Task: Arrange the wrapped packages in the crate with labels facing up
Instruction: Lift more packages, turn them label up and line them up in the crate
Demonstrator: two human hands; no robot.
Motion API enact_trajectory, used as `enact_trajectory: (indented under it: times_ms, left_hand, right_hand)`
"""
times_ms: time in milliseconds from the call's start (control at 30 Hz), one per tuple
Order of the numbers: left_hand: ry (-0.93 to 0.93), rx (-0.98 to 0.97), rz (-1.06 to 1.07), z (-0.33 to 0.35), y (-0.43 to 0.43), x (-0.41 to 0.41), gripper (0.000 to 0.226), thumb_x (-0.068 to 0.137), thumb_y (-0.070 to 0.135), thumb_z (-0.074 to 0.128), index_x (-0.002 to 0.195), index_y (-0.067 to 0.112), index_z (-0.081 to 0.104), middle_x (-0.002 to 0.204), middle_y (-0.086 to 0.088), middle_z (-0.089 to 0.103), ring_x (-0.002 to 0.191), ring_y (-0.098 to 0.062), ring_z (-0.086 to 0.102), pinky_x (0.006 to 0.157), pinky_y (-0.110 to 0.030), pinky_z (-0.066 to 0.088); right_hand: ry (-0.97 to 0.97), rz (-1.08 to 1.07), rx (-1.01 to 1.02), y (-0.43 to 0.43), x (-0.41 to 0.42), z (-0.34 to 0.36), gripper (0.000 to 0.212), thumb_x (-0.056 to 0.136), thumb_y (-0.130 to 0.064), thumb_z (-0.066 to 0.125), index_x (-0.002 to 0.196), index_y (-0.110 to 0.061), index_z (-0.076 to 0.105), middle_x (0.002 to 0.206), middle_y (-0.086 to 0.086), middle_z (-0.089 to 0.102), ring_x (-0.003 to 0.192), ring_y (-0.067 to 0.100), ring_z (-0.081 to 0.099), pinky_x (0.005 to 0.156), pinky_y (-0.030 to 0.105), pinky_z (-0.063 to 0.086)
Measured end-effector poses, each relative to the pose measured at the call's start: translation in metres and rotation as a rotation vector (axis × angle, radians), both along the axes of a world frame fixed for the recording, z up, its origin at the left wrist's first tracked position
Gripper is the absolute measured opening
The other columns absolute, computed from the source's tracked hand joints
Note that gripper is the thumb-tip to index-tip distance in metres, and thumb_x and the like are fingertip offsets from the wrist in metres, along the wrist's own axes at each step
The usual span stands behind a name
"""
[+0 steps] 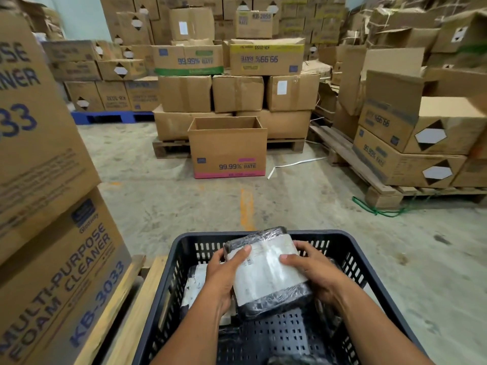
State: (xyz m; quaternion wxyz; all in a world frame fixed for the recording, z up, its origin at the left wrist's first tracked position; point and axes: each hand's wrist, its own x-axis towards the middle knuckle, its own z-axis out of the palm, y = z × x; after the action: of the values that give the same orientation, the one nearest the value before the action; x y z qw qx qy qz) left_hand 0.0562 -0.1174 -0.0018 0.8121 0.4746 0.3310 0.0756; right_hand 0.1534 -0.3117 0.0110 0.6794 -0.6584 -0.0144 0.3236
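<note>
Left hand [224, 275] and right hand [316, 275], each grip clamped on wrapped package [266, 272], label up, over dark crate [369, 259]

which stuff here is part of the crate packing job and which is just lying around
Part of the job:
- wrapped package, label up, held by left hand and right hand
- dark crate
- another package already inside

Just lying about:
- open carton
- white strap
- green cord
- wooden pallet
</note>
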Motion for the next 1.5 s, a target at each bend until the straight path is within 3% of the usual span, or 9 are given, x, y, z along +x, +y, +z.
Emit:
enact_trajectory:
  times_ms: [167, 333, 567, 800, 900, 1067, 1200, 1367, 1500]
  left_hand:
    - [0.051, 0.099, -0.156, -0.007, -0.01, -0.001, 0.08, 0.073, 0.031, 0.093, 0.142, 0.025, 0.052, 0.119, -0.007, 0.078, 0.098, -0.03, 0.079, 0.082, -0.05, 0.066]
    - [0.016, 0.041, -0.325, -0.009, 0.005, -0.013, 0.076, 0.063, 0.026, 0.095, 0.134, 0.022, 0.068, 0.115, -0.013, 0.081, 0.106, -0.035, 0.077, 0.094, -0.053, 0.061]
    - [0.194, 0.176, 0.046, -0.008, 0.003, 0.006, 0.06, 0.074, 0.027, 0.094, 0.124, 0.014, 0.063, 0.114, -0.015, 0.073, 0.098, -0.036, 0.074, 0.091, -0.053, 0.061]
    - [0.076, 0.2, -0.091, -0.013, 0.006, -0.002, 0.07, 0.057, 0.031, 0.1, 0.119, 0.015, 0.071, 0.113, -0.013, 0.079, 0.096, -0.032, 0.078, 0.09, -0.049, 0.063]
    - [0.123, 0.41, -0.094, -0.012, 0.002, 0.004, 0.059, 0.078, 0.046, 0.087, 0.128, 0.023, 0.067, 0.132, -0.002, 0.066, 0.113, -0.024, 0.066, 0.096, -0.039, 0.053]
    - [0.514, 1.107, -0.188, -0.043, 0.021, -0.014, 0.07, 0.1, 0.056, 0.053, 0.161, 0.03, 0.032, 0.171, -0.004, 0.028, 0.156, -0.03, 0.024, 0.123, -0.049, 0.027]
    - [0.664, 1.271, -0.561, -0.08, 0.025, -0.029, 0.083, 0.101, 0.066, 0.031, 0.166, 0.031, -0.006, 0.173, -0.007, -0.025, 0.159, -0.033, -0.024, 0.128, -0.048, -0.009]
    - [0.727, 1.379, -0.605, -0.099, 0.025, -0.026, 0.083, 0.099, 0.07, 0.017, 0.162, 0.033, -0.023, 0.166, -0.009, -0.039, 0.153, -0.034, -0.035, 0.126, -0.05, -0.018]
    - [0.747, 1.452, -0.571, -0.106, 0.025, -0.028, 0.083, 0.098, 0.071, 0.014, 0.16, 0.034, -0.026, 0.165, -0.009, -0.04, 0.154, -0.034, -0.033, 0.124, -0.049, -0.019]
  right_hand:
    - [0.058, -0.217, 0.14, 0.008, -0.014, -0.02, 0.052, 0.085, -0.007, 0.08, 0.127, -0.024, 0.055, 0.117, 0.023, 0.074, 0.092, 0.041, 0.078, 0.07, 0.053, 0.064]
    - [0.001, -0.161, 0.076, -0.005, -0.004, -0.01, 0.053, 0.081, -0.008, 0.083, 0.127, -0.021, 0.061, 0.117, 0.02, 0.073, 0.097, 0.041, 0.074, 0.089, 0.063, 0.06]
    - [-0.005, -0.211, 0.013, -0.004, -0.007, -0.026, 0.035, 0.071, -0.007, 0.09, 0.092, -0.007, 0.061, 0.083, 0.021, 0.079, 0.062, 0.03, 0.074, 0.051, 0.035, 0.058]
    - [-0.053, 0.192, -0.135, -0.008, 0.0, -0.021, 0.096, 0.054, -0.022, 0.097, 0.133, -0.044, 0.048, 0.112, 0.008, 0.077, 0.086, 0.028, 0.081, 0.063, 0.033, 0.064]
    - [-0.026, 0.079, -0.087, -0.011, -0.002, -0.035, 0.098, 0.057, -0.023, 0.099, 0.141, -0.04, 0.051, 0.107, 0.007, 0.082, 0.09, 0.034, 0.08, 0.069, 0.043, 0.066]
    - [-0.152, -0.109, -0.243, -0.015, -0.009, -0.059, 0.091, 0.074, -0.011, 0.09, 0.15, -0.03, 0.043, 0.138, 0.017, 0.062, 0.1, 0.033, 0.074, 0.089, 0.054, 0.063]
    - [-0.186, -0.149, -0.359, -0.008, -0.015, -0.084, 0.093, 0.079, -0.011, 0.086, 0.157, -0.026, 0.036, 0.155, 0.02, 0.046, 0.115, 0.035, 0.063, 0.107, 0.058, 0.05]
    - [-0.058, -0.138, -0.268, 0.01, -0.013, -0.118, 0.089, 0.081, -0.005, 0.083, 0.154, -0.023, 0.037, 0.148, 0.021, 0.054, 0.103, 0.027, 0.068, 0.077, 0.038, 0.063]
    - [-0.002, -0.114, -0.346, 0.011, -0.007, -0.151, 0.093, 0.088, -0.007, 0.077, 0.161, -0.028, 0.024, 0.162, 0.024, 0.036, 0.139, 0.046, 0.047, 0.112, 0.065, 0.043]
